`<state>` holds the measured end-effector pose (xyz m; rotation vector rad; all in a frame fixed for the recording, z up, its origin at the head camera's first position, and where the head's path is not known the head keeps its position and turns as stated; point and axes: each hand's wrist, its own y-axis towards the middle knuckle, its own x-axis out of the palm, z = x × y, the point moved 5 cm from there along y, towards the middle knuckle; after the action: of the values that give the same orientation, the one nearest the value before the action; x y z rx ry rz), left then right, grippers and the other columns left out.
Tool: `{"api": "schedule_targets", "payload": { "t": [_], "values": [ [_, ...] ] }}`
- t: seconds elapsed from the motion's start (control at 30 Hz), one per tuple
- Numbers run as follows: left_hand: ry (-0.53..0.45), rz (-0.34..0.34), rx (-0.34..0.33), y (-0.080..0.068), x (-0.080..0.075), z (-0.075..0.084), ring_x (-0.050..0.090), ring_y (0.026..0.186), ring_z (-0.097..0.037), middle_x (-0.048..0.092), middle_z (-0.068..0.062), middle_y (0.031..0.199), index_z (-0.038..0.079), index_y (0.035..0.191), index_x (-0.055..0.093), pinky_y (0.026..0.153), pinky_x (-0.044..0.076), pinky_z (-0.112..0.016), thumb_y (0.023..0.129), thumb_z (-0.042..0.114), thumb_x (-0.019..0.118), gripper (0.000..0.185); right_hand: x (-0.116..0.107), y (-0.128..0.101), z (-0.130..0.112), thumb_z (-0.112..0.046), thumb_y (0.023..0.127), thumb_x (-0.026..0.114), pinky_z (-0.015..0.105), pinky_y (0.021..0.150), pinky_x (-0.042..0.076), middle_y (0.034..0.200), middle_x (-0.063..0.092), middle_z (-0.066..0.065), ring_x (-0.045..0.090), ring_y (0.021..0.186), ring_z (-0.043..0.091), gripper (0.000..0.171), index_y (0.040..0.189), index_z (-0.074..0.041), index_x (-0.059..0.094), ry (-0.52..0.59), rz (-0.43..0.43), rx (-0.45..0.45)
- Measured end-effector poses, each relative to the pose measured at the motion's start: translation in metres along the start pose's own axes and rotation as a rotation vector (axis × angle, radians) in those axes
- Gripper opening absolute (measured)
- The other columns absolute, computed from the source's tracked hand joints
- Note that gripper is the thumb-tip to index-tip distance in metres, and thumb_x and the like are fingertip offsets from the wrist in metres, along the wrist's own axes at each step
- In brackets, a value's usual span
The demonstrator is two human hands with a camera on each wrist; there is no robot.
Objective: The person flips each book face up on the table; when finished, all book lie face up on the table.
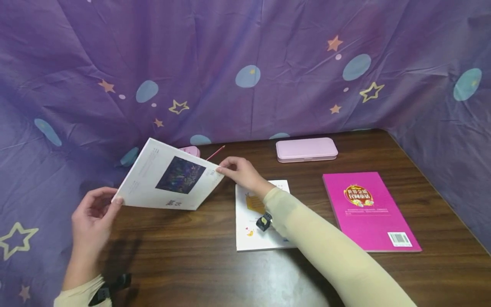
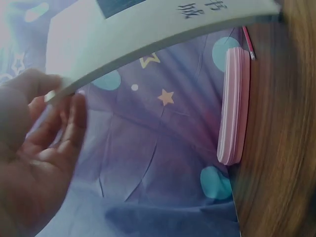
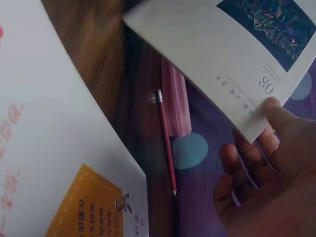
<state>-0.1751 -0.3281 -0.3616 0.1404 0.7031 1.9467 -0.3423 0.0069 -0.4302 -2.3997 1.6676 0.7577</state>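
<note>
Above the left part of the wooden surface [image 1: 199, 256], a thin white book [image 1: 168, 175] with a dark picture on its cover is held up in the air, tilted, clear of the wood. Left hand [image 1: 92, 217]: fingers and thumb pinch the book's lower left corner; the left wrist view shows the fingers fairly straight under the edge. Right hand [image 1: 241, 172]: thumb and fingertips pinch the book's right corner, by the printed "08" seen in the right wrist view.

Under the right forearm: a white booklet [image 1: 249, 221] with an orange patch, flat on the surface. To its right, apart from it, a magenta book [image 1: 370, 211] lies back cover up, barcode toward the viewer. At the far edge, a pink pencil case [image 1: 306, 149], lid on. Behind the held book, a red pencil [image 1: 215, 152] lies just beside a small pink object [image 1: 190, 150], partly hidden. Purple star-print cloth [image 1: 245, 64] hangs behind and at both sides.
</note>
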Motion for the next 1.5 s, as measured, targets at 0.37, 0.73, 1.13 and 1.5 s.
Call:
{"api": "schedule_targets", "payload": {
  "t": [0.37,0.73,1.13,1.5],
  "values": [
    [0.177,0.136,-0.129,0.005,-0.005,-0.012,0.06,0.072,0.005,0.067,0.026,0.079,-0.009,0.105,0.071,0.062,0.045,-0.008,0.087,-0.004,0.075,0.019,0.012,-0.012,-0.003,-0.005,0.098,0.066,0.026,0.085,0.049,0.099,0.067,0.01,0.061,0.092,0.013,0.019,0.117,-0.003,0.062,0.115,-0.184,-0.043],
    [0.539,-0.214,-0.385,-0.005,-0.005,-0.053,0.057,0.065,0.014,0.072,0.021,0.073,0.0,0.11,0.077,0.063,0.044,-0.011,0.089,0.019,0.082,0.029,0.012,-0.015,0.007,-0.009,0.092,0.076,0.023,0.08,0.049,0.098,0.07,0.004,0.059,0.086,0.011,0.022,0.113,-0.011,0.07,-0.043,-0.225,-0.065],
    [0.578,-0.418,-0.639,-0.019,0.007,-0.083,0.072,0.064,-0.013,0.079,-0.018,0.093,-0.008,0.112,0.074,0.06,0.058,-0.031,0.089,0.015,0.077,0.032,0.027,-0.015,0.011,-0.02,0.093,0.077,0.047,0.103,0.033,0.114,0.077,-0.006,0.067,0.107,0.017,0.022,0.115,-0.025,0.075,-0.39,-0.25,-0.03],
    [0.626,-0.522,-0.663,-0.031,0.013,-0.089,0.072,0.065,-0.017,0.077,-0.023,0.093,-0.009,0.104,0.075,0.064,0.06,-0.036,0.085,0.005,0.08,0.025,0.034,-0.014,0.013,-0.019,0.092,0.078,0.046,0.107,0.032,0.126,0.074,-0.007,0.062,0.124,0.021,0.023,0.115,-0.025,0.077,-0.443,-0.301,-0.021]
  ]
}}
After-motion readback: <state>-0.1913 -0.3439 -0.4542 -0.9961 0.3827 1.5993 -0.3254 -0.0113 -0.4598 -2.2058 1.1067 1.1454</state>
